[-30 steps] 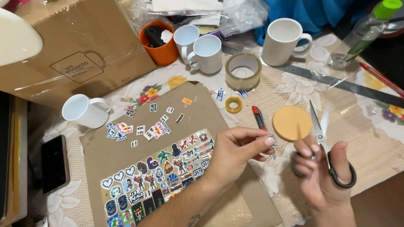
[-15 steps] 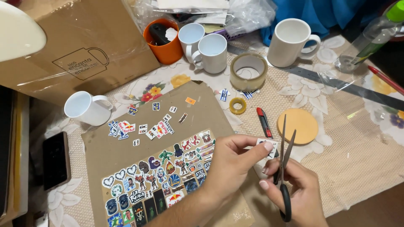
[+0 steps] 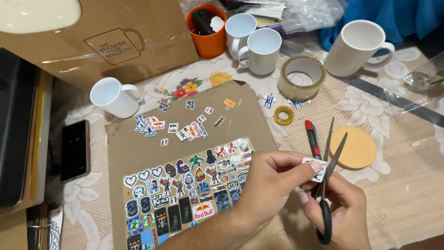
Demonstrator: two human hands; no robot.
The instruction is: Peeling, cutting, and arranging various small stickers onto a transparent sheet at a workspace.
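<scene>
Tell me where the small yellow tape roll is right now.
In the head view, the small yellow tape roll lies on the lace tablecloth right of centre, just below the large clear tape roll, above the red utility knife.

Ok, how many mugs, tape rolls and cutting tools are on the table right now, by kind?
White mugs: 4
Orange cup: 1
Tape rolls: 2, one large, one small yellow
Scissors: 1, in the right hand
Red utility knife: 1
Total: 9
</scene>
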